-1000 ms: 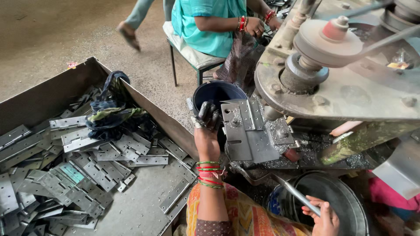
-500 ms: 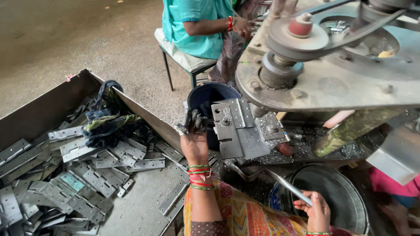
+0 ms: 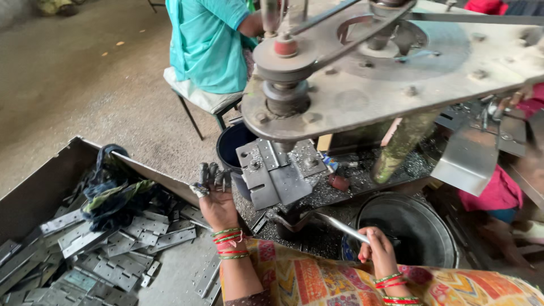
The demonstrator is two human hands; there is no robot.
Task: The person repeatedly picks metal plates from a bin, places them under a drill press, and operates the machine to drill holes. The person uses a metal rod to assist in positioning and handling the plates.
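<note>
My left hand (image 3: 214,195), with dark grimy fingertips and bangles at the wrist, hovers palm up over the edge of the metal tray (image 3: 51,181), just left of the drill press's work plate (image 3: 272,173); a small metal piece seems pinched at the thumb. My right hand (image 3: 377,249) grips the shiny metal lever handle (image 3: 340,225) low in front of the machine. Flat perforated metal hinge plates (image 3: 113,258) lie heaped in the tray. The belt pulley and heavy machine head (image 3: 351,73) hang above the work plate.
A dark bucket (image 3: 232,150) stands behind the work plate; a round black pan (image 3: 411,229) sits at right. A crumpled cloth (image 3: 113,187) lies in the tray. Another person in a teal shirt (image 3: 207,45) sits on a stool behind. Metal shavings cover the machine bed.
My left hand has drawn back down and to the left, away from the work plate. My view has shifted, bringing the machine head closer. The right hand stays on the lever.
</note>
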